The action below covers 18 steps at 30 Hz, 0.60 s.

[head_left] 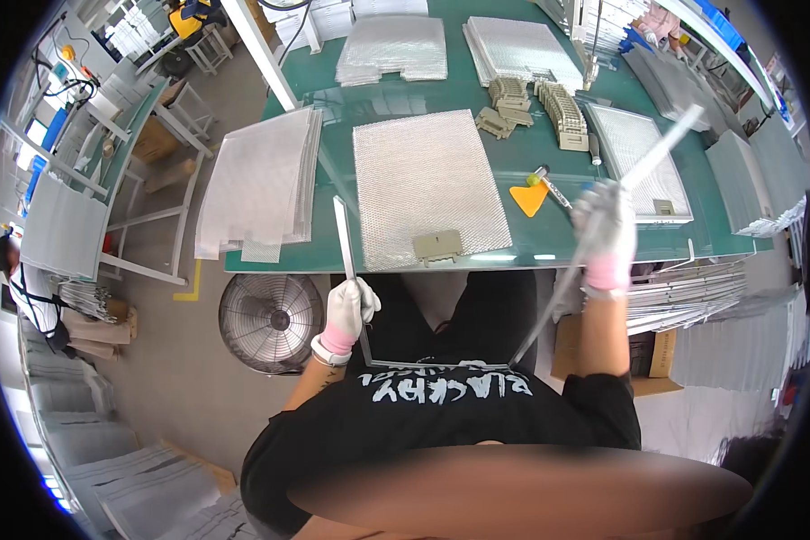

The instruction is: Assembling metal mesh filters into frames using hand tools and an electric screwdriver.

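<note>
Two gloved hands with a bent frame at the near edge of a worktop. The thin, silver-white, three-sided frame (343, 236), apparently metal, is held off the green, smooth-surfaced worktop (333, 256), its cross-bar lying in front of the black cloth shirt (549, 418) and its two sides reaching toward the near edge. The left hand (347, 310), in a white-and-pink glove, is closed round the left side. The right hand (608, 225), gloved alike, grips the right side above the near edge, toward the right corner; blur hides its exact finger placement. The right side slants well outward, the left stands nearly straight.

Good handling, as judged here, calls for even pressure from both hands, so that the slender sides do not twist and the lower corners are not strained. The cross-bar is best held clear of the shirt. The far tip of the right side needs watching over the silver, rectangular framed mesh panel (637, 153) near the worktop's right edge. The silver, rectangular loose mesh sheet (427, 184), lying by the middle of the near edge with an olive-beige, notched plastic piece (438, 245) on it, could snag a careless strip end.
</note>
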Tool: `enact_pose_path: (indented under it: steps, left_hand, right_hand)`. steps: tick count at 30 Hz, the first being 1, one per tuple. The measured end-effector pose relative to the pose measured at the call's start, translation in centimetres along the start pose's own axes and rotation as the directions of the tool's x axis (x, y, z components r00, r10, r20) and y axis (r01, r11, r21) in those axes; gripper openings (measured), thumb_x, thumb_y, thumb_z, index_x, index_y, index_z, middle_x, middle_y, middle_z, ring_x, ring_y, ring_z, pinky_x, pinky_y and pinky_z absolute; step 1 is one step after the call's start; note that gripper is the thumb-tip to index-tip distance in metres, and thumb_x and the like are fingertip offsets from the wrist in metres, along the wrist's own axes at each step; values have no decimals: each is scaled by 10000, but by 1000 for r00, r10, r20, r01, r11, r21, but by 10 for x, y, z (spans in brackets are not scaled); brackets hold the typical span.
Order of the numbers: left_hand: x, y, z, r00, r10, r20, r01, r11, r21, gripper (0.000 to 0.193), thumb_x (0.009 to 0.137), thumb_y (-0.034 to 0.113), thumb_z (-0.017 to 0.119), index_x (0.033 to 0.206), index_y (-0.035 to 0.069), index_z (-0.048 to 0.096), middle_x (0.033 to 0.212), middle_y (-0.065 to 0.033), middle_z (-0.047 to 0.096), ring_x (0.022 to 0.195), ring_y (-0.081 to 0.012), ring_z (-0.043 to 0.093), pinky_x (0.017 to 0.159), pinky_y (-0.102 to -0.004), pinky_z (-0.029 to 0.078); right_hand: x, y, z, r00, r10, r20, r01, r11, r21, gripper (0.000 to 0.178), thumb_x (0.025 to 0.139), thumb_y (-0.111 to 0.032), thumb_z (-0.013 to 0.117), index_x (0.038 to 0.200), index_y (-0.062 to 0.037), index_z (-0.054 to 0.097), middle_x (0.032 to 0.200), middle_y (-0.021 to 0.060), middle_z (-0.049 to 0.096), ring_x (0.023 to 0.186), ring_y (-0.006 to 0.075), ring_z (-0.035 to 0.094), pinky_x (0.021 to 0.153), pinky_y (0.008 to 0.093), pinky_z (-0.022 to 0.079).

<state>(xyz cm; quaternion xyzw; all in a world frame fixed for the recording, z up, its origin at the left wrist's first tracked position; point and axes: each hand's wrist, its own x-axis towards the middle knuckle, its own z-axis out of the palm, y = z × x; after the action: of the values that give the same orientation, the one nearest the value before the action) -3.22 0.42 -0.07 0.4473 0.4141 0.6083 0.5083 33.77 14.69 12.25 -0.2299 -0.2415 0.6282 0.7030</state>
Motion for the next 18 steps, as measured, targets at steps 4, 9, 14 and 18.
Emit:
enact_pose_path:
  steps: [4,9,14,18]
  left_hand:
    - [-7,-5,12,983,-122,-138,134,988,83,465,1049,371,413,749,36,530,588,-46,515,461,-101,453,469,-229,389]
    - [-8,8,31,961,187,-205,8,720,694,328,943,245,561,1110,-35,533,1050,-194,564,980,-276,563,888,-397,451]
    - [-19,-20,73,994,104,20,-104,924,367,618,830,170,703,1336,-42,419,1370,-230,432,1297,-357,424,1094,-468,336]
    - [-9,-59,122,696,-650,303,647,386,-658,395,1019,234,517,1320,-17,469,1301,-185,533,1238,-285,499,1054,-434,410]
  right_hand:
    - [27,76,-7,959,282,-21,-281,959,27,186,1010,-270,527,994,-89,567,865,30,559,793,159,537,729,311,492]
    - [37,103,-32,960,281,-12,-281,959,-26,170,1013,-242,526,1043,-77,551,929,45,574,885,188,580,828,364,519]
    - [14,115,-75,927,355,118,-279,865,-416,221,1021,-223,501,1131,-34,523,963,71,570,886,172,592,805,338,527]
    - [-46,107,-44,853,521,-1,-344,561,-753,354,1037,-180,443,1346,-6,439,863,41,605,643,94,550,623,233,480]
